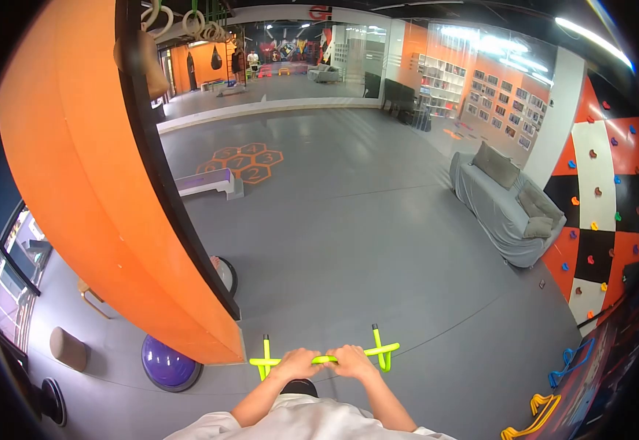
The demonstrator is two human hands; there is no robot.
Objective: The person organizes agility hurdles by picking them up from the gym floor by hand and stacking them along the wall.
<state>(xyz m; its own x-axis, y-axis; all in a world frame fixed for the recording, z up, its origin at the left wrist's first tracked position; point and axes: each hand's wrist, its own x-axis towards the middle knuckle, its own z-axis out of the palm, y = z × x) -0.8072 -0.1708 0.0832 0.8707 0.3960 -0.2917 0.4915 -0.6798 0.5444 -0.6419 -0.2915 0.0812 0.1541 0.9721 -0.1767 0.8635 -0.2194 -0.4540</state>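
Observation:
Both of my hands are wrapped round the crossbar of a lime-green hurdle frame (383, 350) in front of my body. My left hand (299, 364) grips the bar left of its middle, and my right hand (350, 361) grips it just to the right, a short stretch of bar showing between them. The frame's side pieces stick out beyond each hand, with dark caps on their upward ends. A dark rounded shape, partly hidden, shows below my hands near the white shirt.
An orange pillar (114, 183) stands close on the left, with a purple balance dome (170, 362) at its base and a brown stool (68, 348) beyond. A grey sofa (506, 198), a climbing wall (594, 198), and blue (570, 363) and yellow hurdles (535, 419) are at right.

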